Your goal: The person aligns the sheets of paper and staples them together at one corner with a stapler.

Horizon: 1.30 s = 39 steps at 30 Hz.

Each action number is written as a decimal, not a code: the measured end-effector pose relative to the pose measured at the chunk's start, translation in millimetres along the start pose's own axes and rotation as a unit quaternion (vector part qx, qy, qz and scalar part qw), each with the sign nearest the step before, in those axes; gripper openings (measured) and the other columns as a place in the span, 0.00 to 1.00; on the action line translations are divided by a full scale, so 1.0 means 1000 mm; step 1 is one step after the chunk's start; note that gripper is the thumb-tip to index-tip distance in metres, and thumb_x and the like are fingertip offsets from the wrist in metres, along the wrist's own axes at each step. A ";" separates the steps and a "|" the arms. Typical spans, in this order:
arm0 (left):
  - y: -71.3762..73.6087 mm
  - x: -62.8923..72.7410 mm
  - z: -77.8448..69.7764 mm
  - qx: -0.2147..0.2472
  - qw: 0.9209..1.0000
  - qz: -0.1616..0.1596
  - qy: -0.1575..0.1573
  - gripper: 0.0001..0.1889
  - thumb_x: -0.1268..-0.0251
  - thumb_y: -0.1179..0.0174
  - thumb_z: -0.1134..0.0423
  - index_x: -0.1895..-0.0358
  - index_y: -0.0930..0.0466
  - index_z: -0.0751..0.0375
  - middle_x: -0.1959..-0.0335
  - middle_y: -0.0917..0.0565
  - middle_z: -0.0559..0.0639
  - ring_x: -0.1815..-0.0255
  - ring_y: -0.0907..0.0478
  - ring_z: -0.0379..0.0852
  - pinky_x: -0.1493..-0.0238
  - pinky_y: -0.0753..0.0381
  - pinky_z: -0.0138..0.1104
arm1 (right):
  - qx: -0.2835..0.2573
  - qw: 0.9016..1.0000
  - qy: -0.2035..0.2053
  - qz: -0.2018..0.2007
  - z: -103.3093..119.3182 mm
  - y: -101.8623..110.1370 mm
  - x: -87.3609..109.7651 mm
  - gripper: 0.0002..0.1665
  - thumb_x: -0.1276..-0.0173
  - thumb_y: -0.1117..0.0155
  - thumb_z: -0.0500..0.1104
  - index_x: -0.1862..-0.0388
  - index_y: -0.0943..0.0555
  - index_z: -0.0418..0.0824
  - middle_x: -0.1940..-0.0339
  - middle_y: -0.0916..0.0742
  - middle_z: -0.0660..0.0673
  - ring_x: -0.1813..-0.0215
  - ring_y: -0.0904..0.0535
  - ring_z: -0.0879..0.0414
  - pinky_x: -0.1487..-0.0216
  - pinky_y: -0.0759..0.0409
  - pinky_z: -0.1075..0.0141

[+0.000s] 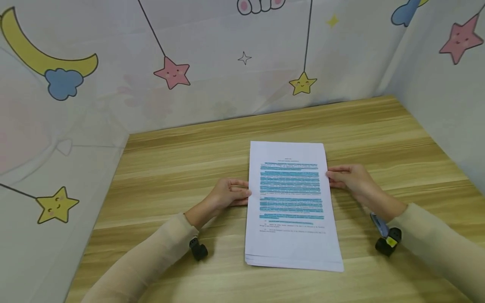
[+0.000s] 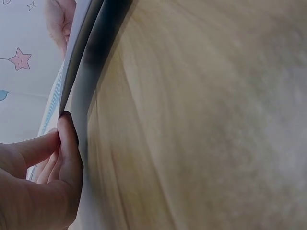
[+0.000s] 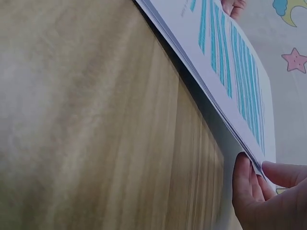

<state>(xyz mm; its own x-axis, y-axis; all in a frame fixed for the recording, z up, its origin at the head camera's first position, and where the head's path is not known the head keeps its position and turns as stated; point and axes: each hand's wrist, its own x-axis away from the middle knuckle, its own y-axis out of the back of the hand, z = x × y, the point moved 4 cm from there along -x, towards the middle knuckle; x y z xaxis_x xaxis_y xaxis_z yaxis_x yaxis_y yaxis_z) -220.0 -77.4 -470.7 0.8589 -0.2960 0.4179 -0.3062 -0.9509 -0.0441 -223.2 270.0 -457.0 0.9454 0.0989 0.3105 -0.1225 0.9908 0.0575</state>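
A stack of printed paper sheets (image 1: 289,248), its top page marked with blue highlighting, is held over the wooden table between both hands. My left hand (image 1: 229,193) pinches the left edge, and in the left wrist view its thumb and fingers (image 2: 69,143) meet on that edge. On the opposite side my right hand (image 1: 352,179) pinches the right edge. The right wrist view shows the right thumb on top of the stack (image 3: 244,115) and the other fingers (image 3: 242,179) beneath. A dark gap shows under the sheets in both wrist views.
A blue object (image 1: 379,225), partly hidden and of unclear kind, lies on the table (image 1: 182,155) by the right wrist. White cloth walls (image 1: 212,38) printed with stars and a moon stand behind the table and at its sides.
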 end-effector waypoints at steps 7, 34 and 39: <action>-0.001 -0.002 0.001 -0.011 1.000 -0.006 0.004 0.16 0.33 0.39 0.77 0.44 0.24 0.76 0.59 0.13 0.65 0.68 0.13 0.45 0.60 0.12 0.37 | -0.008 1.000 -0.002 -0.006 0.003 0.004 -0.011 0.26 0.25 0.43 0.31 0.36 0.34 0.15 0.66 0.13 0.52 0.62 0.14 0.62 0.53 0.15 0.66; 0.006 -0.018 -0.006 -0.012 0.999 -0.035 0.024 0.14 0.31 0.40 0.76 0.45 0.21 0.78 0.56 0.14 0.66 0.64 0.13 0.48 0.57 0.13 0.37 | 0.003 1.000 -0.001 -0.015 -0.001 0.002 -0.024 0.25 0.28 0.40 0.30 0.38 0.32 0.15 0.66 0.14 0.50 0.65 0.15 0.62 0.57 0.13 0.68; 0.008 -0.030 -0.009 0.008 0.998 -0.059 0.010 0.14 0.31 0.41 0.76 0.46 0.22 0.80 0.56 0.14 0.67 0.67 0.13 0.47 0.58 0.13 0.36 | -0.002 1.000 -0.004 -0.014 0.000 0.002 -0.024 0.24 0.28 0.39 0.29 0.39 0.31 0.16 0.66 0.14 0.50 0.65 0.15 0.62 0.58 0.13 0.67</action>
<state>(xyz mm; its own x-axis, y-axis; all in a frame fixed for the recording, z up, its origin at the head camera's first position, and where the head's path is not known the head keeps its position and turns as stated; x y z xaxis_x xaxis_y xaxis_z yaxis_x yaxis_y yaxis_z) -251.7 -75.8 -475.2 0.8804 -0.1802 0.4387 -0.1965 -0.9805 -0.0084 -246.3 269.7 -464.8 0.9458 0.0704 0.3170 -0.0949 0.9935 0.0627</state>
